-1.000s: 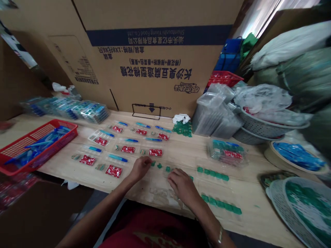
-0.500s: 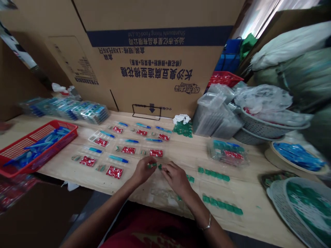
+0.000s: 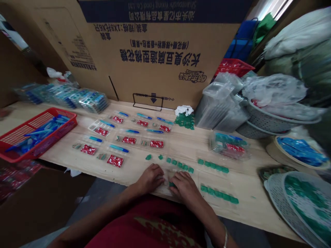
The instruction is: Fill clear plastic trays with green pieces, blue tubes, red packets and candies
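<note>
My left hand [image 3: 151, 177] is closed, its fingers curled at the left end of a clear plastic tray [image 3: 165, 176] by the table's front edge. Over the same tray lies my right hand [image 3: 183, 185], fingers bent round its edge. A green piece [image 3: 171, 184] shows beside the right thumb; the rest of the tray is hidden under the hands. Just beyond are two loose green wrapped pieces [image 3: 148, 157] and a tray with a row of green pieces [image 3: 179, 165]. To the right, two more trays hold green rows [image 3: 213, 165] [image 3: 219, 194].
Trays with blue pens and red packets [image 3: 115, 161] spread to the left, beside a red basket [image 3: 73, 120] of pens. A big carton [image 3: 155, 75] stands behind. Stacked clear trays [image 3: 217, 106], a filled pack [image 3: 229, 146] and a basket of green pieces [image 3: 307, 203] are on the right.
Both hands have come down and nearer to me, onto the front tray. The green pieces that were between the fingers now appear loose on the table. The view has tilted downward.
</note>
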A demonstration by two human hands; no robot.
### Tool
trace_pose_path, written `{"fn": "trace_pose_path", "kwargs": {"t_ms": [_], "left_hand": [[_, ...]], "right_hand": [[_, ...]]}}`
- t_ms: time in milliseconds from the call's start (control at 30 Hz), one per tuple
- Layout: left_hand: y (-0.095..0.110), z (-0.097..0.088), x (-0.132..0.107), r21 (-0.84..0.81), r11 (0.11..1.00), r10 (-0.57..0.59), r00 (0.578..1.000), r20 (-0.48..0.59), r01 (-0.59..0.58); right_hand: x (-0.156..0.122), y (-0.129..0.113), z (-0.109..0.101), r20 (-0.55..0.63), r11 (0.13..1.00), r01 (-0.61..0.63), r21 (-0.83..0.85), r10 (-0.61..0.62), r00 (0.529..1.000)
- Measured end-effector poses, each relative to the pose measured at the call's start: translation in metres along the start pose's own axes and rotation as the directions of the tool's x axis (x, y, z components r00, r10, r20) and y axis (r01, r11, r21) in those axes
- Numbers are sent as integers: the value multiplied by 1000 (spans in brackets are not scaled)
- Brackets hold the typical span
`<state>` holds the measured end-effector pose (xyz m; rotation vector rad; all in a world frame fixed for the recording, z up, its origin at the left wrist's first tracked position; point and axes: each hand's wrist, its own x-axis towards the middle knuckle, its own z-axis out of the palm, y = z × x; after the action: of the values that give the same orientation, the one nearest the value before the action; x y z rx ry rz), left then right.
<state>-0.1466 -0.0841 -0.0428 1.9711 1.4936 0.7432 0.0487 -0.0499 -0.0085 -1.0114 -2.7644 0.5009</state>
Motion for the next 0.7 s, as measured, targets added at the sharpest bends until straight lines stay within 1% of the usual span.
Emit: {"fn": "trace_pose_path", "kwargs": {"t_ms": [67,100,167,233,267,333,367,400,467,500,533,567,600,667,700], "left_hand": [[-4,1,-1,29,1000,11,1000,13,-12],[-6,-2,0,20,1000,-6,1000,-6,6],[-11,-12,4,36,997,-69,990,-122,74],[-20,-26,10,116,981,-123,959,-254,156],[-24,-32,13,158,970,-132,949,-288,183],[-31,-42,19,176,963,-150,949,-278,203],[-33,-45,21,137,966,-175,945,-277,220],[-32,-47,22,60,968,-217,934,-283,243],[-24,-46,23,-199,939,-328,906,-267,282],[-17,-44,22,-357,892,-370,903,-220,278],[-8,-42,20,-510,819,-386,910,-150,263],[0,-39,17,-642,725,-378,923,-71,248],[9,-36,14,-741,627,-357,934,3,242],[22,-29,8,-844,467,-331,937,111,265],[26,-26,5,-867,413,-336,931,141,280]], "right_hand": [[-1,0,6,16,999,0,-42,1,1000],[-1,0,9,18,999,-7,-49,8,1000],[-1,0,12,22,999,-23,-42,24,999],[-3,0,12,18,1000,-27,-15,28,999],[-4,0,11,7,1000,-24,2,24,1000],[-6,0,9,-44,999,-19,44,21,999],[-6,0,7,-83,997,-19,73,25,996],[-4,-1,6,-128,993,-19,115,34,991],[2,-3,4,-220,970,-13,243,68,973],[7,-4,3,-258,946,-8,325,97,961],[13,-6,2,-282,910,-4,415,133,950],[18,-8,1,-287,863,-4,505,172,942],[23,-10,1,-270,809,-11,587,209,940],[30,-14,3,-188,705,-49,708,255,948],[31,-15,4,-138,662,-77,745,266,954]]}}
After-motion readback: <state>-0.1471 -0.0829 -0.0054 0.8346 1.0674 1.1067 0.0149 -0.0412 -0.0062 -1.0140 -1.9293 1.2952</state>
